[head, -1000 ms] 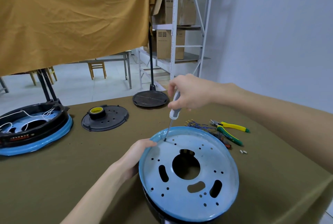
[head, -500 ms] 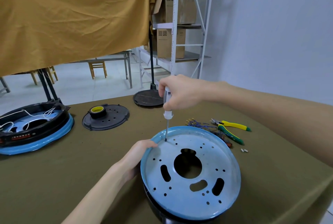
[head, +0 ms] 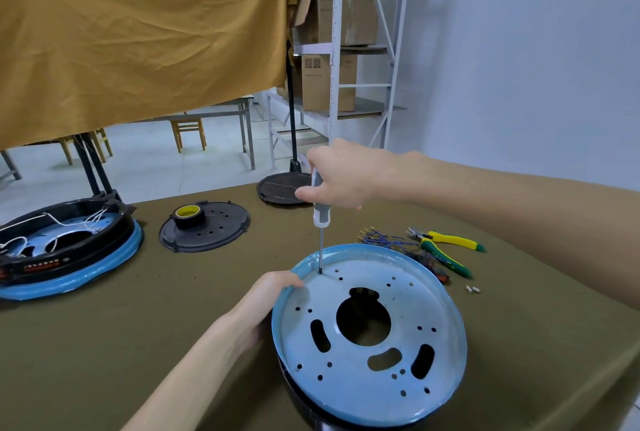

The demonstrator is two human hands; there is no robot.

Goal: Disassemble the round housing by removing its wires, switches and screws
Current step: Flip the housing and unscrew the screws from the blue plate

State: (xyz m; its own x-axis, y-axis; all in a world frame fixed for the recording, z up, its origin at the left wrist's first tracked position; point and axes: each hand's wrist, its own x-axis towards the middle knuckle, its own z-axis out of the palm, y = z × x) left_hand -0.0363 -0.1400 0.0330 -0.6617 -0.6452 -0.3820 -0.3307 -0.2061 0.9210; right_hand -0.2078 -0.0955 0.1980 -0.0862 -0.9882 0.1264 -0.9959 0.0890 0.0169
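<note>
The round housing (head: 374, 378) sits tilted at the table's near edge, its pale blue perforated metal plate facing up over a black body. My left hand (head: 266, 302) grips its left rim, thumb on the blue lip. My right hand (head: 341, 177) holds a white-and-grey screwdriver (head: 320, 212) nearly upright, its tip set in a screw hole near the plate's far-left edge. A bundle of removed blue wires (head: 381, 240) lies just behind the housing.
Yellow-green pliers (head: 446, 243) and two small white parts (head: 472, 289) lie to the right. A second housing with white wires (head: 65, 250) sits at far left, a black cover with yellow tape roll (head: 204, 226) beside it, and a lamp base (head: 280, 188) behind.
My right hand has swung the screwdriver from a lean to nearly upright, with the tip staying in the same hole. My left hand keeps its grip on the rim.
</note>
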